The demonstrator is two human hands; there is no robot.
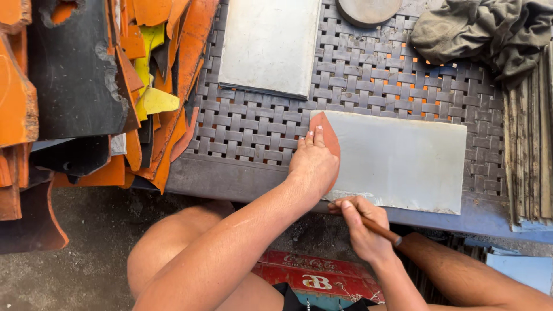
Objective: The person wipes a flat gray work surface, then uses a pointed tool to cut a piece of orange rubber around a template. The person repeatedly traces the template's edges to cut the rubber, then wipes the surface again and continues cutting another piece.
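From my remote seat, the view runs left to right. At far left, a heap of orange, black and yellow offcuts (98, 86) is stacked against the edge of the counter (230, 178), whose top is a grey woven metal lattice. A pale rectangular sheet (268, 46) lies flat near the top of the lattice, with a round disc (368, 8) just beyond it at the frame's edge.

At centre, the left hand (314, 164) presses flat, fingers together and extended, on a curved reddish-brown template (329, 135). The template lies on the left end of a larger pale grey sheet (403, 161), which rests at the counter's front edge.

Just below, at the sheet's near edge, the right hand (363, 227) has its fingers closed around a thin brown tool (380, 229), whose tip meets the sheet beside the template's lower edge; I cannot tell what kind of tip it has.

Under the hands, a red crate (311, 276) sits below the counter. At upper right lies a crumpled olive cloth (489, 31), and down the right edge a stack of thin boards (527, 155).
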